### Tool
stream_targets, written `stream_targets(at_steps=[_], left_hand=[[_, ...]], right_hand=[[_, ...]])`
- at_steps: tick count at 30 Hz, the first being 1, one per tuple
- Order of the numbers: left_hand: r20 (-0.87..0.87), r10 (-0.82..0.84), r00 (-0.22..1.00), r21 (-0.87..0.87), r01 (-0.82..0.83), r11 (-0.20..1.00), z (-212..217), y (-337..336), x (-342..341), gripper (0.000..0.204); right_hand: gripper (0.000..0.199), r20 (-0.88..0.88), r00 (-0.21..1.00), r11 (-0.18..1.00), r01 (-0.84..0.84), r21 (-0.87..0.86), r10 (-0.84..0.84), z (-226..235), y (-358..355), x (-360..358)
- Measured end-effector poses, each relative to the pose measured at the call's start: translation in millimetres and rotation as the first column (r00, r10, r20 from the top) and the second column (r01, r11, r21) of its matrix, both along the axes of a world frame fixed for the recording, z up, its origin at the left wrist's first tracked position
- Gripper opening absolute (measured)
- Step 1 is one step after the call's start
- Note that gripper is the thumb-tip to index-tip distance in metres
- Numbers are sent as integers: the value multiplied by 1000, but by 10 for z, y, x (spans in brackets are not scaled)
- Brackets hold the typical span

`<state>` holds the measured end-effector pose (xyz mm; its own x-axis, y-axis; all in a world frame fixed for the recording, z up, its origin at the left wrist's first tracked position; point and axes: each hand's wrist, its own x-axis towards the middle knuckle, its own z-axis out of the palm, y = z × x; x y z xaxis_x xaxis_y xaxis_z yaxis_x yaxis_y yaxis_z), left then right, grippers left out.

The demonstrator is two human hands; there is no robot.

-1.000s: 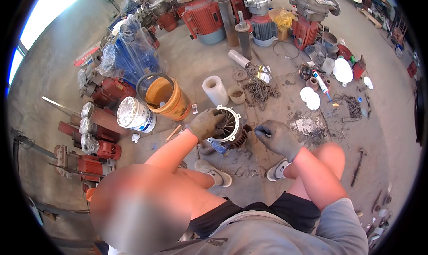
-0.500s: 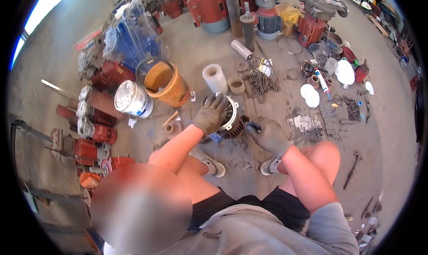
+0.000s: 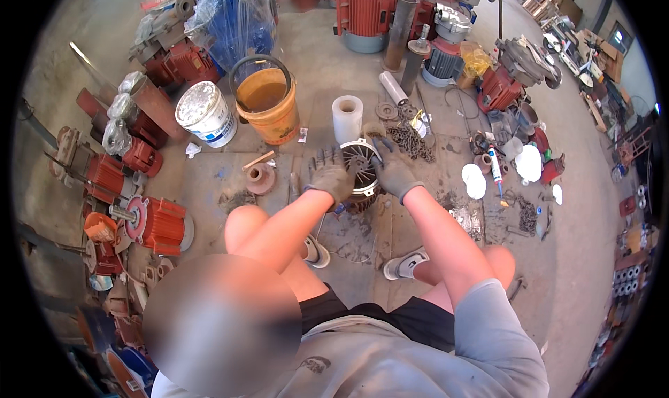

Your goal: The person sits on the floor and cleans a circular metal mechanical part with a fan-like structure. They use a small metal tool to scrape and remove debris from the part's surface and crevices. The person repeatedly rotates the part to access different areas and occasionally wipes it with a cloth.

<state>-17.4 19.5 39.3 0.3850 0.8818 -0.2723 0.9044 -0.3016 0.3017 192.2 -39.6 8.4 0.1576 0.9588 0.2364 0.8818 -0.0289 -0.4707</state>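
A small motor with a pale ring-shaped rim and a dark finned body (image 3: 361,201) stands upright on the floor between my feet. Dark fan-like blades (image 3: 362,167) show inside its rim. My left hand (image 3: 330,175), in a grey-brown work glove, rests against the left side of the rim, fingers spread and holding nothing. At the right side of the rim is my right hand (image 3: 397,172), gloved as well, its fingers bent together at the edge. Anything small between those fingers is too hidden to name.
Beyond the motor stand a white plastic-wrap roll (image 3: 348,119), an orange bucket (image 3: 275,123) and a white bucket (image 3: 209,123). A chain heap (image 3: 411,142) lies right of the roll. Red motors (image 3: 164,225) line the left. A sealant tube (image 3: 495,167) lies among white discs (image 3: 474,182) at right.
My right hand has moved from beside the motor up to its rim. My left hand has shifted off the top to the rim's left side, uncovering the blades. The view has tilted.
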Motion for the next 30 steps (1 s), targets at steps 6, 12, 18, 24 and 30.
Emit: stream_targets(at_steps=[6,12,18,24,30], left_hand=[[48,-57,997,-372,71,925,-9,49,-387,103],[-80,-156,985,-157,142,977,80,-64,-314,107],[30,-78,997,-190,82,978,20,-53,-331,104],[255,136,957,-188,-88,978,-302,-177,-239,105],[379,-61,923,-94,104,990,-378,16,-382,94]], right_hand=[[52,-8,994,993,-107,38,108,-141,125,-200],[50,-9,996,996,-87,4,87,-197,57,-181],[37,36,999,999,-20,45,18,-110,171,-190],[77,-66,991,943,87,-321,-115,-219,738,-261],[57,-71,916,907,377,-186,-395,-249,444,-474]])
